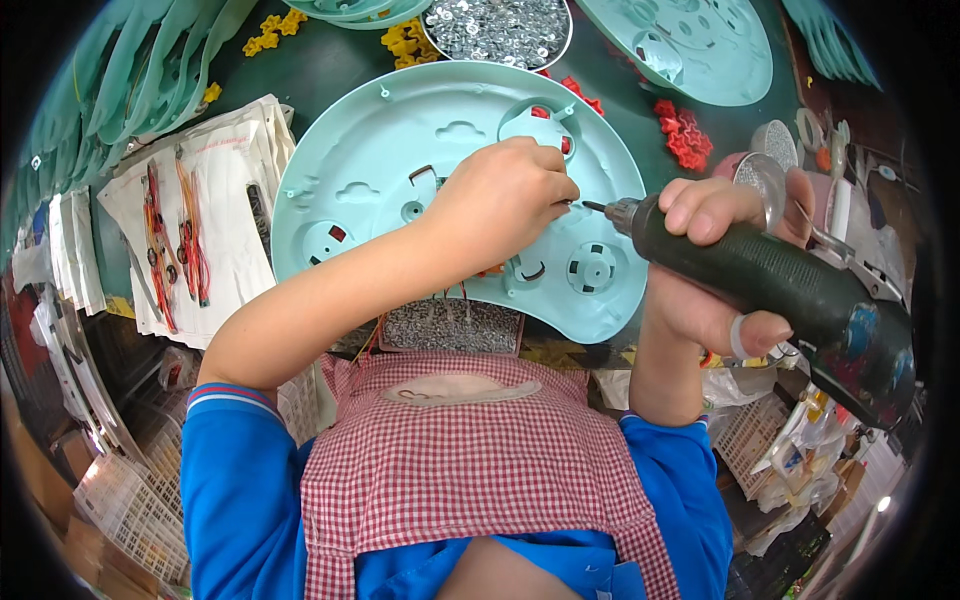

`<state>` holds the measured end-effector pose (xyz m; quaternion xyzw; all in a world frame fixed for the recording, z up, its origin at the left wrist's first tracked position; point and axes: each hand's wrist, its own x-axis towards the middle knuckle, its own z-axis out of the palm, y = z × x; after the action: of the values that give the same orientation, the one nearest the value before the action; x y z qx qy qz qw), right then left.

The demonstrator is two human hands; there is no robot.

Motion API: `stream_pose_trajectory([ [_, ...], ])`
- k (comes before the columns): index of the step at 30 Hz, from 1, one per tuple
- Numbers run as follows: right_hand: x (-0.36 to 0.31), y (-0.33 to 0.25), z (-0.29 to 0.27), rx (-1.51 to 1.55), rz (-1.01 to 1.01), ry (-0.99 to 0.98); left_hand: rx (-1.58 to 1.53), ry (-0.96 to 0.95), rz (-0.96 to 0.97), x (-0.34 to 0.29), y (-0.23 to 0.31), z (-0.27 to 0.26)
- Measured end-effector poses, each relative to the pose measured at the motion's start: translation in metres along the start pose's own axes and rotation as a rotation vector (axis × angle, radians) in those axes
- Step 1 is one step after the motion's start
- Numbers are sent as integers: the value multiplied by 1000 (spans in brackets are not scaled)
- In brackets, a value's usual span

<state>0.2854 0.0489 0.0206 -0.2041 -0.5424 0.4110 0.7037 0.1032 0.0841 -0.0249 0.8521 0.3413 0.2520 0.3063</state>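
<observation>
My right hand (690, 305) is wrapped round a dark power screwdriver (740, 270), held nearly level with its bit pointing left. Just left of the bit's tip, my left hand (505, 190) has its fingertips pinched together over the shell; what they hold is too small to make out. Below both lies a rounded teal plastic shell (330, 130) with its inner side up, showing posts and cutouts. Small red parts (540, 113) sit in its upper right portion. My left hand and forearm hide part of the shell's middle.
A round bowl of small silver metal pieces (500, 35) stands beyond the shell; a tray of small screws (450, 335) is at the near edge. Red plastic parts (683, 135) and another teal shell (735, 60) lie right. Wire bundles (190, 230) rest on white sheets (235, 165) at left.
</observation>
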Motion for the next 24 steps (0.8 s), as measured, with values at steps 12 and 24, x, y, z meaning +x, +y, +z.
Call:
stream_pose_trajectory([
  [12, -6, 1, 14, 60, -20, 28, -49, 100, 4, -6, 3, 2],
  [24, -11, 6, 13, 3, 15, 66, 105, 155, 80, -22, 4, -2],
])
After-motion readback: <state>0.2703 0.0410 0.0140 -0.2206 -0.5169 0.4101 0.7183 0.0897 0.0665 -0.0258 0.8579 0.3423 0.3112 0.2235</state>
